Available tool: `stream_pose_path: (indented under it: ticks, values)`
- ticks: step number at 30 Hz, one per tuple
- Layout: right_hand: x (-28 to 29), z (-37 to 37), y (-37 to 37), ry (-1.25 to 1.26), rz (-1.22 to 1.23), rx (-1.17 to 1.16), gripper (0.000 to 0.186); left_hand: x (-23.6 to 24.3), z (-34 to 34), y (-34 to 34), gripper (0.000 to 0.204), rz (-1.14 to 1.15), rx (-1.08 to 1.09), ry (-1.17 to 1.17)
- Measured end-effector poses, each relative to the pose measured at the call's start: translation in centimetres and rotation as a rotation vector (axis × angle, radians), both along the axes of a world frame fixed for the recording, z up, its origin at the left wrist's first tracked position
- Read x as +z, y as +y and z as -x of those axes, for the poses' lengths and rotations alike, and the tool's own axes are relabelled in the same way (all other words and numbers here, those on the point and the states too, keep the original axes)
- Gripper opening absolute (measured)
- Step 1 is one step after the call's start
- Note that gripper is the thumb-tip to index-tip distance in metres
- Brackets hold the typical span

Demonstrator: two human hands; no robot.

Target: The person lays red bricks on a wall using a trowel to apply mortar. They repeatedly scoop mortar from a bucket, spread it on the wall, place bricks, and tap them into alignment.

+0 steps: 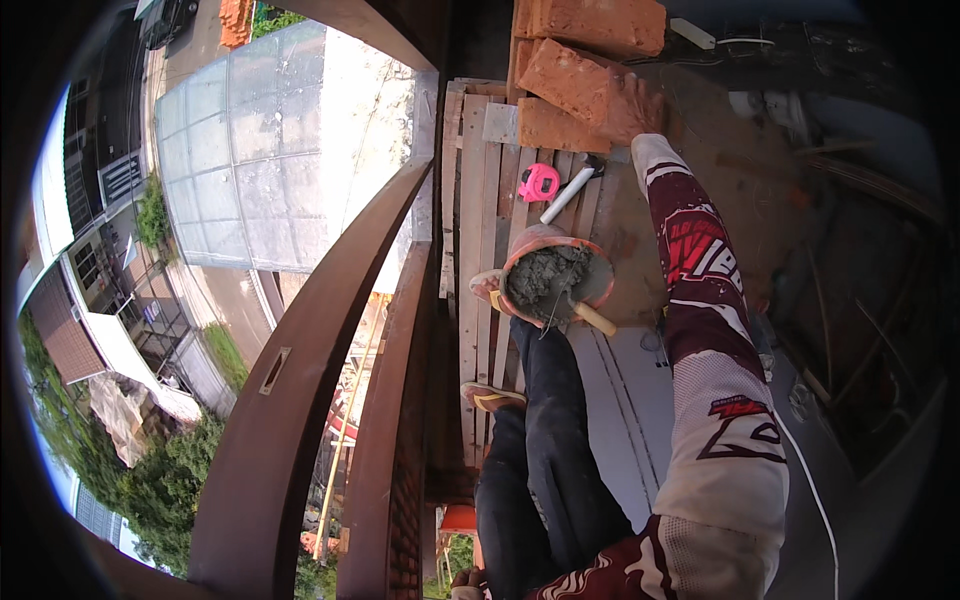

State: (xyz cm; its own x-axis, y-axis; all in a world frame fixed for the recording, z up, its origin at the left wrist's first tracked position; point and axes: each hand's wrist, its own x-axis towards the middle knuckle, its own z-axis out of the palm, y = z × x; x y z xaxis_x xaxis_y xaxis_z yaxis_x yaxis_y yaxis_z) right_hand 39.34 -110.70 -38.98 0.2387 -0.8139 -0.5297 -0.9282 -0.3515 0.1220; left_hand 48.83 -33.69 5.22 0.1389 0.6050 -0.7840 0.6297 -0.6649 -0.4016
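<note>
My right hand [632, 108] reaches far forward and grips the end of an orange brick [565, 80], which lies askew on a small stack. Beneath it is another brick [548, 125], and behind it one more brick [598, 24]. Only part of my left hand [467, 578] shows at the lower edge, its fingers too hidden to read. Between my feet and the bricks stands a bucket [606, 262] of wet grey mortar [548, 280]. A trowel's wooden handle [595, 318] sticks out of it. A pink tape measure [539, 182] lies beside a pale rod-like tool [568, 194].
I stand on a wooden plank platform [470, 230]. To its left, dark brown window-like frames [290, 400] stand before a drop to a street and a translucent roof [240, 150]. A white cable [815, 480] runs along the right. Dark clutter [850, 330] lies beyond it.
</note>
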Motion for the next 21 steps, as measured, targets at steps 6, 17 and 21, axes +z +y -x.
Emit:
stream_pose_path:
  ticks: [6, 17, 21]
  values:
    - [3.1, -1.1, 7.0, -0.314, -0.363, -0.635, 0.114, 3.0, -1.1, 1.2, 0.027, 0.145, -0.104, -0.027]
    - [45.9, -3.8, 22.4, -1.095, -1.042, -0.1, 0.101, 2.3, 4.9, 11.9, 0.031, 0.483, 0.06, -0.344]
    - [57.6, -9.4, 24.3, -0.992, -0.781, 0.533, 0.112, -3.1, 4.9, 17.3, 0.03, 0.926, 0.422, -0.026]
